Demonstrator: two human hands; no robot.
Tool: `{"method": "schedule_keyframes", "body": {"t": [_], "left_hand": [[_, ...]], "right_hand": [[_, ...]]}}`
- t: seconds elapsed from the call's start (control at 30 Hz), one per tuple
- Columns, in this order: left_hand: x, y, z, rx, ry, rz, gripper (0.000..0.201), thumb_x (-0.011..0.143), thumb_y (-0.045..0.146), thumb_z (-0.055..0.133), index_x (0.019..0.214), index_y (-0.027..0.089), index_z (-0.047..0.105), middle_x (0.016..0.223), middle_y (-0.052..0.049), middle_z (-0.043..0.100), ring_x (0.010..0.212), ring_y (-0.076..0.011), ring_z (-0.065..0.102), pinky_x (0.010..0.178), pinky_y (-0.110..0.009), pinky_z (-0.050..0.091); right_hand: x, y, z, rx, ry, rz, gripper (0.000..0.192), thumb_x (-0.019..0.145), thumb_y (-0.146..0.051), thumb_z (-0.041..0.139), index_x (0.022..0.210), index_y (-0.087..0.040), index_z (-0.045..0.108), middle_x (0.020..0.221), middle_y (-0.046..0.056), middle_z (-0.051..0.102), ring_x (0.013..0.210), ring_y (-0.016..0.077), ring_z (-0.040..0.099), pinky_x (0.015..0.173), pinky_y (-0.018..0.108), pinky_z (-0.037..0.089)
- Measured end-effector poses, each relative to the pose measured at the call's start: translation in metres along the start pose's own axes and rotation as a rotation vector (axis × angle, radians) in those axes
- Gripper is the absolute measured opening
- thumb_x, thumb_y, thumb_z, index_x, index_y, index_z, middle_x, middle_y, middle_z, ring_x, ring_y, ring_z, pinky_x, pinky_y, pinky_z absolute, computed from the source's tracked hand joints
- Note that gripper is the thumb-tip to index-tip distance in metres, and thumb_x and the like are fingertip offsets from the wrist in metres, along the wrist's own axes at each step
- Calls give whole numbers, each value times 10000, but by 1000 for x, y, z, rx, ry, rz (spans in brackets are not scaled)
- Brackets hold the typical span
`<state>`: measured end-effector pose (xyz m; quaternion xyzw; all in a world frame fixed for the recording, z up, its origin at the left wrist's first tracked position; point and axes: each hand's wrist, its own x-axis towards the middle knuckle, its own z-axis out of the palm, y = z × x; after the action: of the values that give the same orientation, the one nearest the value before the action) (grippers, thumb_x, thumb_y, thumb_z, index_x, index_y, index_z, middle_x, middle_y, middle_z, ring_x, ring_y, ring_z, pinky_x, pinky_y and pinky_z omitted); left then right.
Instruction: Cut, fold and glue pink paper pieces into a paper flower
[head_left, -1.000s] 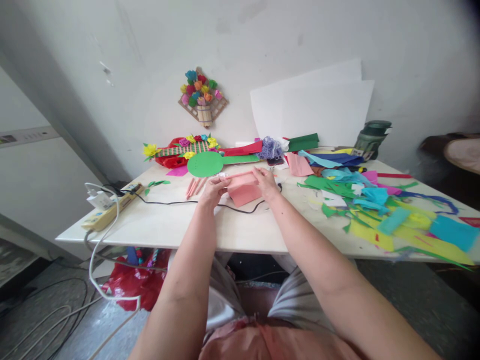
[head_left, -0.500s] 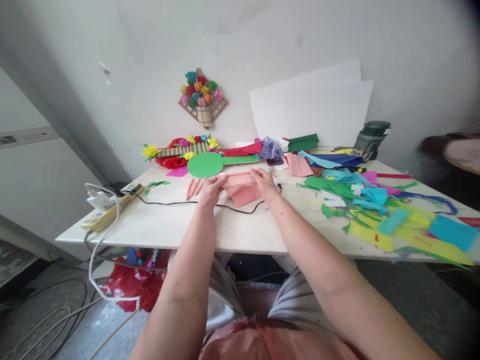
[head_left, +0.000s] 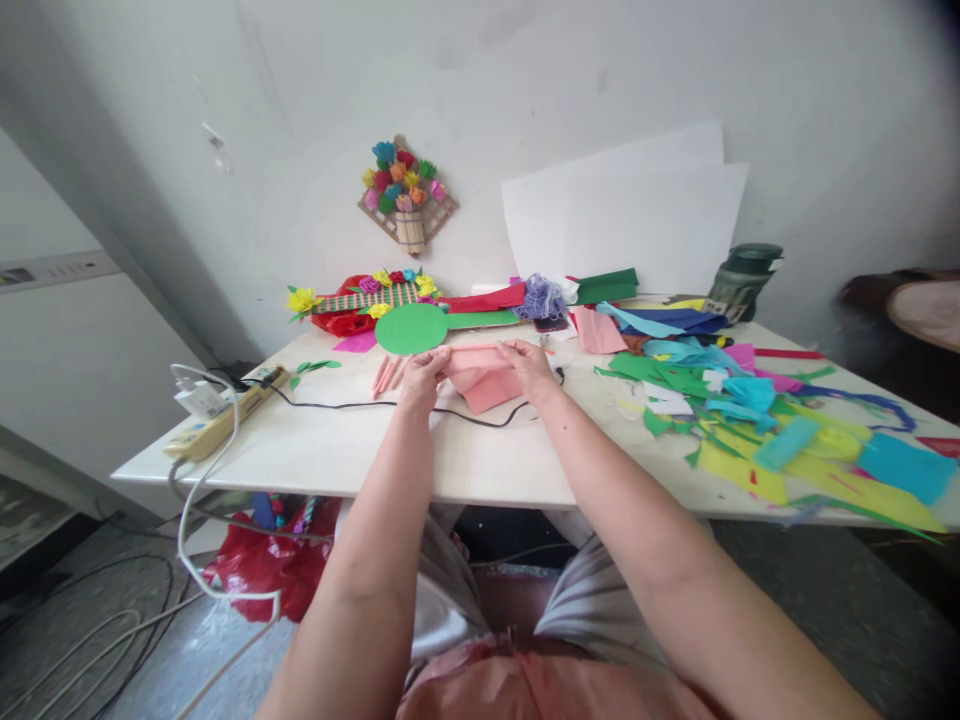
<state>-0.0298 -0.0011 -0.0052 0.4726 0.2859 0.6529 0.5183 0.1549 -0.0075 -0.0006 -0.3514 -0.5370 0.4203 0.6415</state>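
Observation:
A piece of pink crepe paper point(head_left: 486, 385) is stretched between my two hands over the middle of the table, its far edge rolled into a narrow tube. My left hand point(head_left: 426, 372) pinches the left end of the rolled edge. At the right end, the fingers of my right hand point(head_left: 527, 362) are closed on the same edge. The loose part of the paper hangs toward me, creased. Just left of my left hand lie several pink paper rolls point(head_left: 386, 374). Behind the paper is a green round cutout point(head_left: 411, 329) with a long strip.
Coloured paper scraps point(head_left: 720, 400) cover the table's right side, with a dark bottle point(head_left: 744, 282) behind them. A black cable point(head_left: 341, 406) runs from the power strip point(head_left: 217, 420) and passes under my hands. Paper flowers point(head_left: 390, 285) lie at the back.
My right hand's fingers have shifted very slightly left along the rolled edge. The paper stays held between both hands, and the rest looks the same.

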Motion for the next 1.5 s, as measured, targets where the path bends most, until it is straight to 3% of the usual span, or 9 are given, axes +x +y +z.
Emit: {"method": "schedule_keyframes", "body": {"t": [0.3,0.53,0.7,0.9,1.03,1.13,1.27,1.37,1.5], "left_hand": [[-1,2,2,-9,32,2,316,531,340,812,537,126,580,536,27,537,508,-57,479,532,-190,415],[-2,2,1,24,8,-7,298,547,355,803,596,134,610,556,31,549,526,-62,502,577,-201,439],[-2,3,2,96,31,25,299,534,379,806,637,148,646,595,21,587,560,-76,527,596,-213,434],[-4,9,1,255,24,113,252,577,383,782,657,160,697,495,34,530,462,-61,436,445,-203,309],[-5,10,1,245,-43,60,268,611,396,763,670,147,682,383,74,375,328,-20,257,345,-205,146],[-6,12,3,163,-23,-3,291,581,390,779,660,140,652,365,82,371,286,-13,240,312,-201,112],[-6,13,6,36,33,-54,280,548,320,804,652,136,622,427,43,505,343,-42,444,332,-155,276],[-4,10,5,-26,30,-74,266,557,264,807,709,130,634,563,1,615,520,-88,608,476,-159,451],[-1,3,0,-44,5,-60,251,591,259,799,733,134,636,654,-23,664,659,-128,664,668,-232,539]], "right_hand": [[-1,-1,1,16,2,21,312,607,-473,696,660,-173,628,607,-28,562,628,117,485,687,265,388],[-1,-3,-4,-71,-27,9,330,666,-493,643,604,-175,579,557,-47,480,588,102,439,606,239,347],[2,-3,-10,-90,-69,23,295,628,-464,680,643,-173,638,580,-35,537,600,109,479,595,240,364],[3,-3,-14,-68,-109,95,270,546,-390,751,679,-169,670,579,-29,581,548,100,487,526,232,363],[1,-7,-13,-37,-109,167,270,498,-328,781,675,-159,666,506,-44,546,481,90,474,458,221,339],[1,-7,-14,-25,-115,206,244,519,-310,771,662,-157,647,410,-62,478,382,82,427,385,212,298],[1,-7,-15,63,-120,219,216,525,-268,764,605,-158,596,469,0,582,441,123,552,443,232,427],[0,-10,-15,144,-160,197,227,547,-296,765,624,-149,610,536,22,621,513,132,595,534,255,490],[-2,-11,-13,126,-139,172,300,567,-400,767,649,-146,630,551,14,613,513,118,575,532,249,487]]}}
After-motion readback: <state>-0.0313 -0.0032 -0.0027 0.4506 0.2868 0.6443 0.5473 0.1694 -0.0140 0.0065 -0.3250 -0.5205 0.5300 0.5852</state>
